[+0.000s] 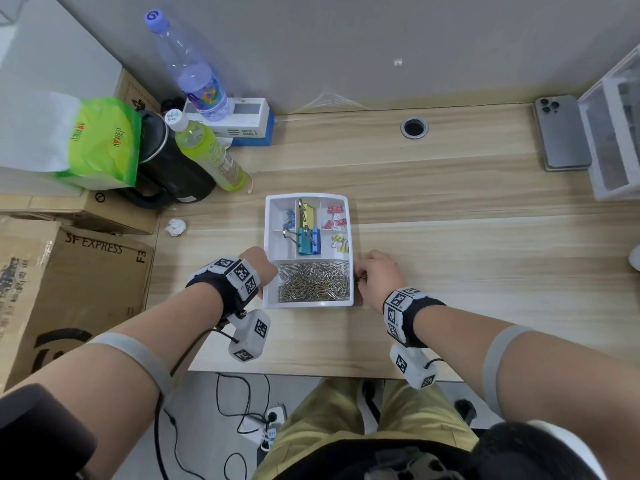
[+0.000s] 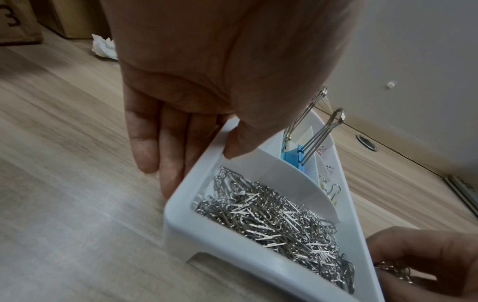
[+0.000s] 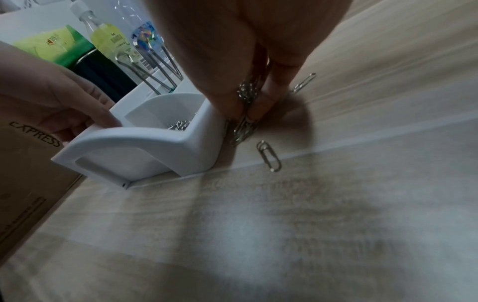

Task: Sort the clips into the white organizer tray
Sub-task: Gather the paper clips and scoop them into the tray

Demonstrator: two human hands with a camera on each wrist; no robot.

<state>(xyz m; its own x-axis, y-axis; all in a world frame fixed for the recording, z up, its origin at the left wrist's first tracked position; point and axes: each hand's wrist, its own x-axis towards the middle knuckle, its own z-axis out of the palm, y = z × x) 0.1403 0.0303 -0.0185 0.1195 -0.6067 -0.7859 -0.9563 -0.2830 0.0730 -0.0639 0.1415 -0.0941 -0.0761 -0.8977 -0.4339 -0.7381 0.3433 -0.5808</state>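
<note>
The white organizer tray [image 1: 306, 304] sits mid-table. Its near compartment holds a heap of silver paper clips [image 1: 313, 282]. The far compartments hold small blue [image 1: 289, 218], red [image 1: 335, 216] and yellow binder clips [image 1: 340, 242], plus large yellow [image 1: 307, 213] and blue ones [image 1: 308, 240]. My left hand [image 2: 191, 159] pinches the tray's left wall, thumb [image 2: 240, 143] over the rim and fingers [image 2: 155, 147] outside. My right hand [image 3: 245, 110] pinches a bunch of paper clips [image 3: 244, 126] against the table beside the tray's right wall. Two loose paper clips [image 3: 269, 156] lie nearby.
Left of the tray stand bottles [image 1: 207, 150], a black kettle [image 1: 166, 168], a green bag [image 1: 104, 140], cardboard boxes [image 1: 69, 289] and a crumpled tissue [image 1: 176, 226]. A phone [image 1: 562, 133] and clear drawers [image 1: 616, 126] sit at the far right. A cable hole [image 1: 414, 127] is behind the tray.
</note>
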